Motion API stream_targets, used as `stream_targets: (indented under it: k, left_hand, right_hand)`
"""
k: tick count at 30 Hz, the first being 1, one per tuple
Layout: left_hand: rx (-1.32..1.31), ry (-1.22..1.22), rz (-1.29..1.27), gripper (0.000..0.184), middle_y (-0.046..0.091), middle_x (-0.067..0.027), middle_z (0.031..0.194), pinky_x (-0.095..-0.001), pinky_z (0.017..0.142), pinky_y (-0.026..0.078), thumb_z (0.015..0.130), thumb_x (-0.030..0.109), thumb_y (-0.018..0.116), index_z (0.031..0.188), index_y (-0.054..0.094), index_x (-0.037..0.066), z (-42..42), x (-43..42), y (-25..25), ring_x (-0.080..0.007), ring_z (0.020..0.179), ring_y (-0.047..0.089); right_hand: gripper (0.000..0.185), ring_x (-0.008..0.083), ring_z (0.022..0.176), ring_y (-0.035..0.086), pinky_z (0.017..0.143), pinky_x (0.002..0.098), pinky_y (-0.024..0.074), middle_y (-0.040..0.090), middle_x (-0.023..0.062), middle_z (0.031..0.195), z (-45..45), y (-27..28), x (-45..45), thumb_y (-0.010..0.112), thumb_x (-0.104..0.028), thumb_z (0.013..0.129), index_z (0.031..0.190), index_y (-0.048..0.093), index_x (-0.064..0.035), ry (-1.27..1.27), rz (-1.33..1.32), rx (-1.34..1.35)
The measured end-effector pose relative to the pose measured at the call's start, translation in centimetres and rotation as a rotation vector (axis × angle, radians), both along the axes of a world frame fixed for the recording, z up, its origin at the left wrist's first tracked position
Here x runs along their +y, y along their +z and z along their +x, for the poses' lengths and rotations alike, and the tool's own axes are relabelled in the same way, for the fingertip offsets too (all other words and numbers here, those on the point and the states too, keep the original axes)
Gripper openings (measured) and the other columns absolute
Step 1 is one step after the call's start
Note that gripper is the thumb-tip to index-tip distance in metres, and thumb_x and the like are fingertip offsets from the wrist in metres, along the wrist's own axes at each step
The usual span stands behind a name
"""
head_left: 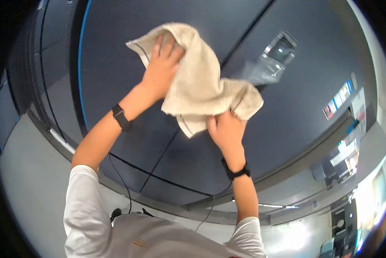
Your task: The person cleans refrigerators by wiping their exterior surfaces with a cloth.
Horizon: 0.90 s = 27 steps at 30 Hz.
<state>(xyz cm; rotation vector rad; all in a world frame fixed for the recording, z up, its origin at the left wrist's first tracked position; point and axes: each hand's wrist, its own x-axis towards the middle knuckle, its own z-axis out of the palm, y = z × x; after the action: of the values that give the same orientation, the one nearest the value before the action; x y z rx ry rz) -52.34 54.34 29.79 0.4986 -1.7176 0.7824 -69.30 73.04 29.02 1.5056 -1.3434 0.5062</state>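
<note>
A beige cloth towel (195,73) with a dark stripe near its edge hangs loosely folded between my two hands, over a dark panelled surface (115,56). My left hand (163,71) holds its upper left part, with fingers against the inner side of the fold and the thumb hidden. At the lower right, my right hand (229,131) is closed on a bunched part of the towel; its fingertips are partly covered by cloth. Dark bands circle both wrists.
A clear plastic package (272,62) lies on the dark surface beyond the towel. Farther right is a printed card (338,99). A blue strip (80,64) runs along the left edge, and a thin cable (122,178) hangs near my body.
</note>
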Motion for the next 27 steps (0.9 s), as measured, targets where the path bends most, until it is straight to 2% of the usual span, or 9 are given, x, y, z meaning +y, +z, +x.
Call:
stream_targets:
  k: [3, 5, 6, 7, 13, 14, 19, 23, 27]
  left_hand:
    - [-0.011, -0.253, 0.042, 0.031, 0.056, -0.0147, 0.117, -0.0621, 0.116, 0.016, 0.07, 0.027, 0.064, 0.091, 0.073, 0.006, 2.9, -2.3, -1.3, -0.0421, 0.132, 0.037]
    - [-0.026, -0.193, 0.043, 0.023, 0.057, -0.0153, 0.11, -0.0619, 0.116, 0.016, 0.063, 0.02, 0.065, 0.08, 0.071, 0.006, 4.9, -4.2, -0.9, -0.0413, 0.131, 0.039]
    - [0.002, -0.179, 0.046, 0.023, 0.057, -0.0158, 0.111, -0.0618, 0.116, 0.016, 0.062, 0.019, 0.064, 0.079, 0.07, 0.006, 5.6, -5.0, -0.3, -0.0412, 0.131, 0.039]
    - [0.025, -0.148, 0.051, 0.027, 0.056, -0.017, 0.115, -0.062, 0.116, 0.015, 0.064, 0.019, 0.064, 0.085, 0.07, 0.005, 6.7, -6.1, -0.1, -0.0417, 0.132, 0.037]
    - [0.227, -0.161, 0.07, 0.054, 0.04, -0.0219, 0.142, -0.0607, 0.115, 0.014, 0.081, 0.028, 0.064, 0.126, 0.057, -0.002, 12.8, -11.6, 0.4, -0.0453, 0.14, 0.023]
    - [0.258, -0.164, 0.092, 0.055, 0.038, -0.022, 0.143, -0.0593, 0.115, 0.015, 0.083, 0.027, 0.064, 0.129, 0.054, -0.003, 13.5, -13.2, -0.4, -0.0453, 0.141, 0.022]
    - [0.263, -0.057, 0.276, 0.066, 0.021, -0.0232, 0.152, -0.0489, 0.117, 0.021, 0.088, 0.019, 0.062, 0.144, 0.035, -0.002, 18.2, -20.4, -6.6, -0.0416, 0.143, 0.018]
    - [0.501, -1.0, 1.047, 0.053, 0.042, -0.0207, 0.141, -0.0405, 0.108, 0.038, 0.094, 0.02, 0.06, 0.139, 0.042, -0.001, 22.5, -22.3, -10.4, -0.03, 0.133, 0.04]
    - [0.657, -1.315, 1.309, 0.042, 0.059, -0.0134, 0.126, -0.0328, 0.096, 0.049, 0.099, 0.022, 0.055, 0.134, 0.049, -0.001, 23.6, -19.4, -10.5, -0.0191, 0.115, 0.057]
  right_hand:
    - [0.033, 0.0447, 0.095, 0.058, 0.094, 0.0542, 0.0384, 0.065, 0.0249, 0.098, 2.0, -0.6, -1.1, 0.064, -0.021, 0.077, 0.1, 0.066, 0.0017, -0.02, 0.023, -0.06]
    - [0.023, 0.0426, 0.082, 0.059, 0.088, 0.0513, 0.0419, 0.061, 0.0237, 0.067, 3.4, -0.1, -2.7, 0.062, -0.017, 0.077, 0.084, 0.068, 0.0044, -0.167, 0.224, -0.388]
    - [0.027, 0.0418, 0.076, 0.061, 0.078, 0.0509, 0.0459, 0.062, 0.0247, 0.072, 4.2, 0.5, -3.5, 0.062, -0.021, 0.077, 0.081, 0.067, 0.0045, -0.184, 0.169, -0.303]
    - [0.031, 0.041, 0.07, 0.062, 0.067, 0.0506, 0.05, 0.064, 0.0258, 0.077, 5.1, 0.9, -4.3, 0.062, -0.026, 0.076, 0.078, 0.067, 0.0047, -0.203, 0.111, -0.218]
    - [0.034, 0.0387, 0.065, 0.063, 0.064, 0.0478, 0.0513, 0.063, 0.0225, 0.073, 13.2, -0.3, -10.3, 0.06, -0.029, 0.084, 0.072, 0.064, 0.0028, -0.114, 0.042, -0.261]
    - [0.027, 0.0405, 0.073, 0.061, 0.073, 0.0489, 0.0451, 0.062, 0.023, 0.078, 14.4, -1.1, -11.0, 0.06, -0.024, 0.087, 0.097, 0.061, 0.0015, -0.076, 0.172, -0.392]
    - [0.026, 0.0376, 0.086, 0.062, 0.085, 0.0469, 0.0424, 0.064, 0.0205, 0.083, 19.0, -6.3, -15.3, 0.064, -0.019, 0.084, 0.098, 0.06, 0.0021, 0.109, 0.082, -0.159]
    - [0.033, 0.0411, 0.106, 0.056, 0.094, 0.0518, 0.0386, 0.062, 0.0233, 0.103, 22.4, -8.4, -17.0, 0.066, -0.017, 0.082, 0.106, 0.062, 0.0051, 0.183, 0.088, -0.222]
    - [0.038, 0.0436, 0.112, 0.055, 0.094, 0.0497, 0.0425, 0.062, 0.027, 0.114, 24.8, -6.3, -16.7, 0.063, -0.016, 0.085, 0.113, 0.059, 0.0083, 0.203, 0.2, -0.4]
